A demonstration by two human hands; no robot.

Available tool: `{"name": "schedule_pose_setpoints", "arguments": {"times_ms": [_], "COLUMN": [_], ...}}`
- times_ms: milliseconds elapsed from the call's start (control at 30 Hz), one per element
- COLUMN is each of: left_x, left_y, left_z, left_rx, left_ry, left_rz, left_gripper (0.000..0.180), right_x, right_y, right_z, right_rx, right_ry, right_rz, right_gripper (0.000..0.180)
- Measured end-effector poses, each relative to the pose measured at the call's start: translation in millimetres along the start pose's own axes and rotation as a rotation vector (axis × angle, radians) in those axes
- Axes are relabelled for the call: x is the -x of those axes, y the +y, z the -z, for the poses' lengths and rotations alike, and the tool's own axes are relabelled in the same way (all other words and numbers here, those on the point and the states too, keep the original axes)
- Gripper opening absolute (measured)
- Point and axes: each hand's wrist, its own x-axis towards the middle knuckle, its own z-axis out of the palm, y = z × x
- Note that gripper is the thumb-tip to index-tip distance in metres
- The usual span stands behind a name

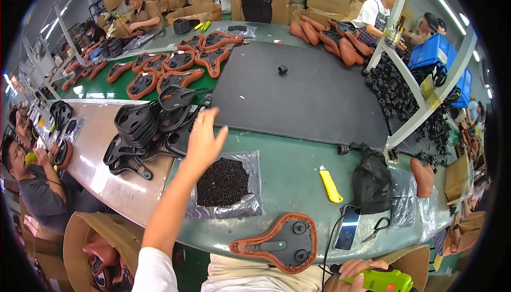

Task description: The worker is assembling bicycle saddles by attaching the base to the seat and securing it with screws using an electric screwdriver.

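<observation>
My left hand (205,135) reaches forward with its thumb and fingers apart, next to the black plastic saddle bases (137,124); it holds nothing that I can see, and whether its fingertips touch a base is unclear. Low at the right, my right hand (355,272) is wrapped round a lime-green power screwdriver (384,281). Between my arms, at the near table edge, a brown bicycle saddle (275,244) lies underside up, its black base showing inside the brown rim. Past my left forearm, a heap of small dark screws (222,182) lies on a clear plastic bag (254,207).
A yellow box cutter (331,184), a phone (347,229), scissors (377,229) and a black bag (372,180) lie to the right. A dark mat (303,92) covers the middle. A metal frame post (418,116) stands at right. Several other people work around the table.
</observation>
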Motion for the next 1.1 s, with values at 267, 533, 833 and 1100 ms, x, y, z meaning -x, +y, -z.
{"name": "schedule_pose_setpoints", "arguments": {"times_ms": [267, 533, 833, 1100], "left_x": [-120.2, -132.1, -45.1, -40.5], "left_y": [-114.3, -152.8, -107.9, -81.5], "left_z": [-40.6, -31.9, 18.2, 46.4], "left_rx": [-0.571, -0.541, -0.623, -0.754], "left_ry": [-0.518, -0.843, -0.633, -0.555], "left_rz": [0.343, 0.555, 0.552, 0.542], "left_gripper": [0.120, 0.125, 0.095, 0.077], "right_x": [6.0, -0.1, -6.9, -0.8], "right_y": [-16.0, 3.9, 24.7, 19.5], "right_z": [-36.0, -46.1, -46.3, -27.3], "right_rx": [0.164, 0.178, 0.047, 0.006], "right_ry": [0.097, 0.134, 0.036, 0.004], "right_rz": [-0.026, -0.074, -0.089, -0.112], "right_gripper": [0.046, 0.048, 0.045, 0.044]}}
